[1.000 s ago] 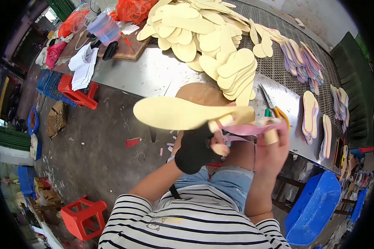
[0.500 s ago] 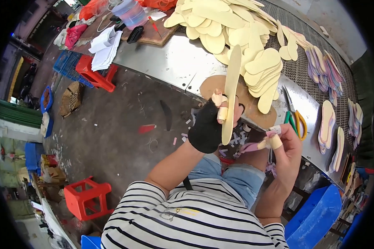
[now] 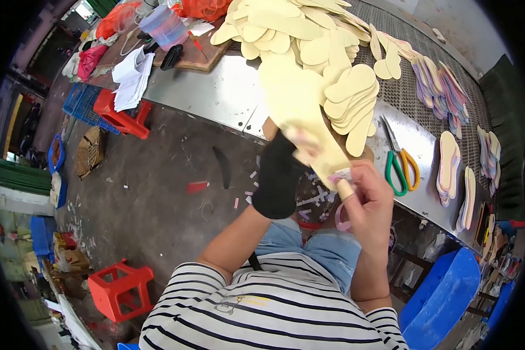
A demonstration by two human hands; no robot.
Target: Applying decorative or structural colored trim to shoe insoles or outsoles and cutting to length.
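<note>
My left hand (image 3: 278, 175), in a black fingerless glove with wrapped fingertips, grips a cream insole (image 3: 294, 96) above the table's near edge. The insole now lies broad side up and is smeared by motion. At its near end, my right hand (image 3: 368, 195) is closed, thumb and finger pinching a thin pink-purple strip (image 3: 342, 220) that hangs in a curl below. Tape covers the thumb and a fingertip. Whether those fingers also grip the insole's edge cannot be made out. Just right of this hand, scissors (image 3: 395, 175) with green and orange handles lie on the metal table.
Loose cream insoles (image 3: 286, 26) are heaped at the back, with a fanned stack (image 3: 351, 99) nearer. Sorted insoles (image 3: 447, 166) with coloured edges lie at right. A blue bin (image 3: 440, 297) stands below. Red stools (image 3: 121, 290) are on the left; scraps litter the floor.
The insole has turned from edge-on to broad side up, its near end now at my right hand. My right hand has moved left with the strip. The whole view has shifted slightly.
</note>
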